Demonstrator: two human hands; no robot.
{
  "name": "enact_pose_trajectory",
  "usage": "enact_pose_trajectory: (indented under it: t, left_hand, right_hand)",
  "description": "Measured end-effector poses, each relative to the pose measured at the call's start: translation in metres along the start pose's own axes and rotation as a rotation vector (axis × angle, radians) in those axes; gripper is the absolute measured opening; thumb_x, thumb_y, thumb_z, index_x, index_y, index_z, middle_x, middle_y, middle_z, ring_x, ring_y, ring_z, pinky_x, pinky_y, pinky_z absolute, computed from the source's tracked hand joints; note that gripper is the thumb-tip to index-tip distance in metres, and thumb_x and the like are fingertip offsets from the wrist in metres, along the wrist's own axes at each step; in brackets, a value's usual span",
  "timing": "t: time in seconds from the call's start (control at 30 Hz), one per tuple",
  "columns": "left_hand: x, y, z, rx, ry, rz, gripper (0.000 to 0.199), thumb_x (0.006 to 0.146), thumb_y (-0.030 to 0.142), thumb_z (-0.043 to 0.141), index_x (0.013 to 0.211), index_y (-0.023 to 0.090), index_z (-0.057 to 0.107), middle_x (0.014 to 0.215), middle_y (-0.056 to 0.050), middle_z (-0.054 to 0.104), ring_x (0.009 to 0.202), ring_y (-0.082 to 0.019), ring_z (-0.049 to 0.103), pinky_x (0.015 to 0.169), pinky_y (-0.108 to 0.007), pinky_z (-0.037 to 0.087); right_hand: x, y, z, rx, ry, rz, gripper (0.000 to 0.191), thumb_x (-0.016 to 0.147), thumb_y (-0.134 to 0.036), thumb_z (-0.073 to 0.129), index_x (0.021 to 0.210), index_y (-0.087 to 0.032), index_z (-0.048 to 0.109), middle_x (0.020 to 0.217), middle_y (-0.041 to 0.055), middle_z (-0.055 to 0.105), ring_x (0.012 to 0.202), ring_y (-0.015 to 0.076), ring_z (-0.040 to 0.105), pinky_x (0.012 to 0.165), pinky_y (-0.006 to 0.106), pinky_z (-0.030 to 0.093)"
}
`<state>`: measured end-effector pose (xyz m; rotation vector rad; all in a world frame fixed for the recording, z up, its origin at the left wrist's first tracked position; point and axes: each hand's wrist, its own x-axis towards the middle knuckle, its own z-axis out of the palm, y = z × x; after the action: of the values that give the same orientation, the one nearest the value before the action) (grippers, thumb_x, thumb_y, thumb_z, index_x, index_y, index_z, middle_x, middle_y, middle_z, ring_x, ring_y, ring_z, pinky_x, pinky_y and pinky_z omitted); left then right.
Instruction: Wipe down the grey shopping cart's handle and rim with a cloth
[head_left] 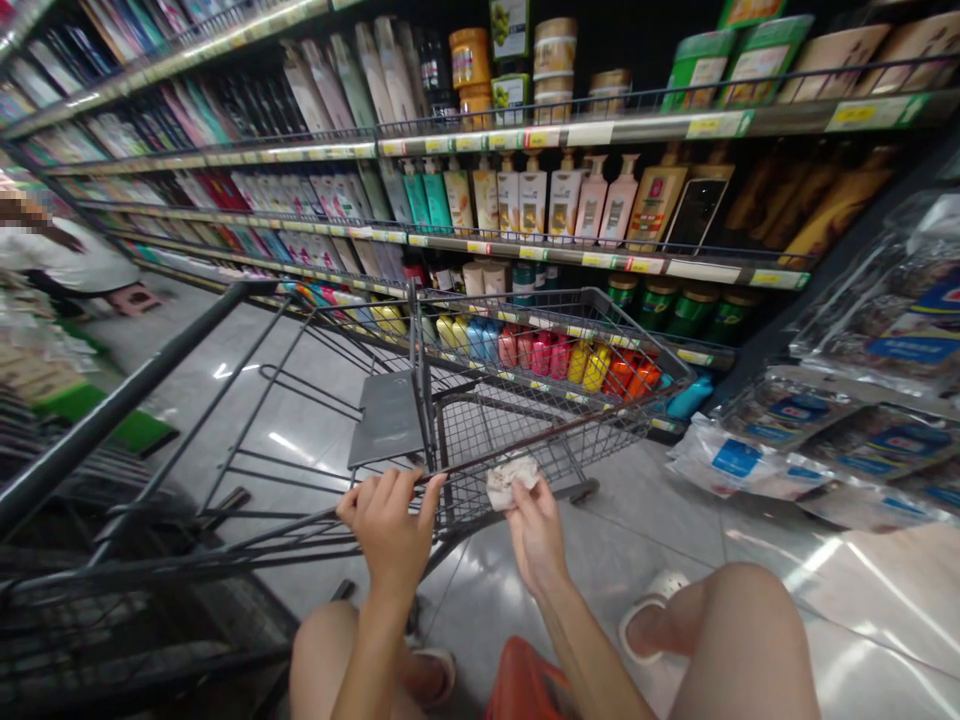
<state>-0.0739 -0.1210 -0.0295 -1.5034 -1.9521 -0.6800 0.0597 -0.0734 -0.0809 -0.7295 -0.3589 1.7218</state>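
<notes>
A grey wire shopping cart stands side-on before me. My left hand has its fingers wrapped over the cart's near side rail, with the thumb pointing up. To its right, my right hand pinches a crumpled, soiled white wipe or tissue between thumb and fingers. That wipe lies against the cart's upper side rail, or just in front of it; I cannot tell which. Toward the left, the cart has a grey child-seat flap and a thick push handle.
Shelves of pump bottles and jars run along the far side. Bagged packs hang at the right. A person in a white top is at the far left. Below me are an orange-red stool or seat and my knees.
</notes>
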Motion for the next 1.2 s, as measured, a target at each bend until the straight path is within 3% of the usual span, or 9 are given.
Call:
enact_pose_trajectory:
  t: [0.17, 0.37, 0.47, 0.6, 0.87, 1.2]
  left_hand:
    - [-0.001, 0.001, -0.002, 0.014, 0.003, 0.015, 0.023, 0.086, 0.042, 0.056, 0.076, 0.021, 0.059, 0.064, 0.000, 0.060, 0.069, -0.020, 0.049, 0.078, -0.035, 0.026]
    - [-0.002, 0.000, -0.003, 0.023, 0.003, 0.031, 0.023, 0.085, 0.043, 0.056, 0.077, 0.021, 0.059, 0.062, 0.000, 0.058, 0.067, -0.020, 0.047, 0.077, -0.035, 0.026]
    - [-0.002, 0.000, -0.002, 0.026, 0.002, 0.033, 0.024, 0.086, 0.043, 0.056, 0.077, 0.021, 0.058, 0.063, 0.000, 0.059, 0.068, -0.020, 0.047, 0.077, -0.035, 0.025]
    - [-0.001, 0.001, -0.002, 0.024, 0.003, 0.025, 0.024, 0.085, 0.043, 0.056, 0.077, 0.021, 0.058, 0.063, 0.000, 0.059, 0.068, -0.020, 0.047, 0.077, -0.035, 0.025]
    - [-0.002, 0.001, -0.002, 0.010, -0.002, 0.014, 0.022, 0.085, 0.042, 0.057, 0.077, 0.021, 0.058, 0.062, 0.001, 0.058, 0.066, -0.019, 0.046, 0.077, -0.034, 0.025]
    - [-0.003, 0.001, 0.000, -0.017, -0.035, -0.041, 0.022, 0.084, 0.043, 0.057, 0.077, 0.022, 0.060, 0.063, 0.001, 0.058, 0.068, -0.019, 0.048, 0.077, -0.035, 0.024]
  right_hand:
    - [0.010, 0.015, -0.004, -0.056, 0.156, 0.009, 0.033, 0.059, -0.035, 0.077, 0.077, -0.018, 0.055, 0.071, -0.0005, 0.066, 0.066, 0.0141, 0.062, 0.061, 0.026, 0.050]
    - [0.027, 0.030, -0.019, -0.102, 0.392, 0.046, 0.028, 0.050, -0.030, 0.074, 0.066, -0.016, 0.055, 0.058, -0.0009, 0.062, 0.051, 0.0124, 0.057, 0.046, 0.024, 0.047]
    - [0.035, 0.038, -0.031, -0.135, 0.451, 0.033, 0.026, 0.050, -0.029, 0.073, 0.064, -0.016, 0.054, 0.054, -0.0013, 0.061, 0.048, 0.0115, 0.055, 0.043, 0.023, 0.046]
    - [0.043, 0.046, -0.040, -0.218, 0.488, -0.024, 0.028, 0.050, -0.029, 0.073, 0.064, -0.018, 0.051, 0.053, -0.0035, 0.059, 0.046, 0.0105, 0.053, 0.042, 0.024, 0.047]
    - [0.051, 0.055, -0.074, -0.311, 0.407, -0.063, 0.025, 0.053, -0.026, 0.071, 0.065, -0.018, 0.051, 0.054, -0.0052, 0.058, 0.049, 0.0089, 0.053, 0.046, 0.020, 0.042]
    - [0.075, 0.096, -0.102, -0.293, 0.543, 0.007, 0.028, 0.051, -0.030, 0.069, 0.065, -0.018, 0.048, 0.051, -0.0070, 0.055, 0.045, 0.0117, 0.054, 0.045, 0.025, 0.045]
